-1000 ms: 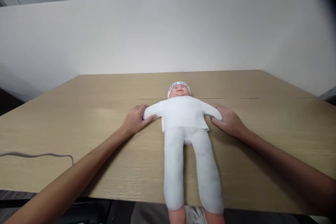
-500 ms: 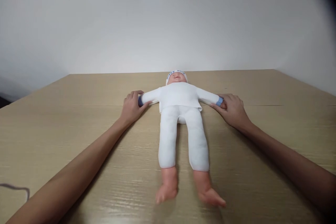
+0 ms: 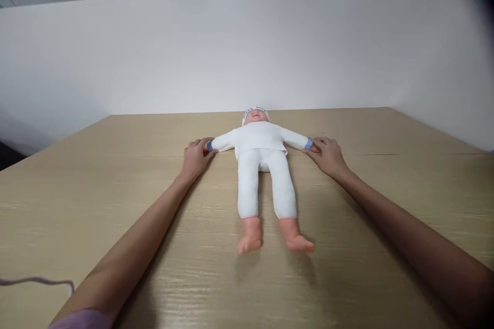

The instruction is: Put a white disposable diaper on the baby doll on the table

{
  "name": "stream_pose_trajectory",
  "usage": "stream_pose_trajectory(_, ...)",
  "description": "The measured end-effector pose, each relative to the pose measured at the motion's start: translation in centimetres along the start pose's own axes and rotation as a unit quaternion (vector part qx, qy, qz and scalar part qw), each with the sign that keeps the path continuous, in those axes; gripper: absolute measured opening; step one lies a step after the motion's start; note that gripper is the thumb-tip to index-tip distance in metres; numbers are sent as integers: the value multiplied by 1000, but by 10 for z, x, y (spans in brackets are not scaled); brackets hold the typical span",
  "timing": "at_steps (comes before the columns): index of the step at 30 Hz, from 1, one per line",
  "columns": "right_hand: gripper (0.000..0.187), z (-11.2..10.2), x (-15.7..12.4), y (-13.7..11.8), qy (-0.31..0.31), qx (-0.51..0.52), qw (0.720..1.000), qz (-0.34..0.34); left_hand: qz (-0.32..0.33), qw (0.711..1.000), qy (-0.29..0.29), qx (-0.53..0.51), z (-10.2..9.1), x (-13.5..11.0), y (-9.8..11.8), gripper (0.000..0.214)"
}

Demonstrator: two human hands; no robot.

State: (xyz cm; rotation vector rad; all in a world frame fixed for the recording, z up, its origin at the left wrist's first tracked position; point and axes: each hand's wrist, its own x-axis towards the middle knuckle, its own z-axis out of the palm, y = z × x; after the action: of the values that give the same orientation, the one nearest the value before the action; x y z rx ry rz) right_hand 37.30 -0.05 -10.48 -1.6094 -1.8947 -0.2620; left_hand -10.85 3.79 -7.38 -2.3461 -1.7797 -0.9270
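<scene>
A baby doll (image 3: 258,136) lies on its back with its head toward the wall and bare feet toward me. It wears a white long-sleeved top with blue cuffs, white trousers (image 3: 266,180) and a white cap (image 3: 256,109) with blue lettering. Both doll arms stretch out sideways. My left hand (image 3: 195,157) is closed around the doll's hand and blue cuff on the left side. On the right, my right hand (image 3: 327,155) grips the other doll hand by its blue cuff. Parts of the doll's hands are hidden by my fingers.
The doll rests on a wide wooden table (image 3: 193,267) with a seam across it. A white partition (image 3: 247,51) rises behind the far edge. A thin cable (image 3: 36,280) lies at the lower left, near my left forearm.
The camera view has tilted up and back, so the doll looks smaller and more ceiling shows. Both hands keep hold of the doll's hands.
</scene>
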Motion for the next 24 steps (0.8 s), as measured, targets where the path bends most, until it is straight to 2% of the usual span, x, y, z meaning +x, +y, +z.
stream_pose_trajectory(5, 49, -5, -9, -10, 0, 12, 1000, 6, -27, 1000, 4, -14, -7, -10, 2, 47)
stream_pose_trajectory(10, 57, -20, -37, -37, 48, 20, 997, 52, -78, 996, 37, -27, -19, -39, 16, 50)
stream_pose_trajectory(13, 55, -39, -62, -69, 75, 36, 994, 75, -69, 994, 58, -54, -36, -59, 43, 43)
stream_pose_trajectory(16, 47, -76, -100, -118, 86, 66, 991, 79, -24, 992, 73, -98, -70, -85, 95, 36)
stream_pose_trajectory(18, 41, -109, -137, -154, 76, 132, 987, 56, 12, 986, 90, -141, -99, -115, 139, 34)
stream_pose_trajectory(20, 37, -141, -184, -185, 67, 189, 979, 28, 41, 958, 107, -262, -122, -161, 182, 29)
stream_pose_trajectory(22, 42, -164, -236, -202, 88, 193, 977, -34, 32, 932, 120, -340, -128, -219, 211, 24)
stream_pose_trajectory(24, 51, -172, -287, -206, 105, 187, 965, -155, 94, 911, 109, -387, -115, -283, 225, 29)
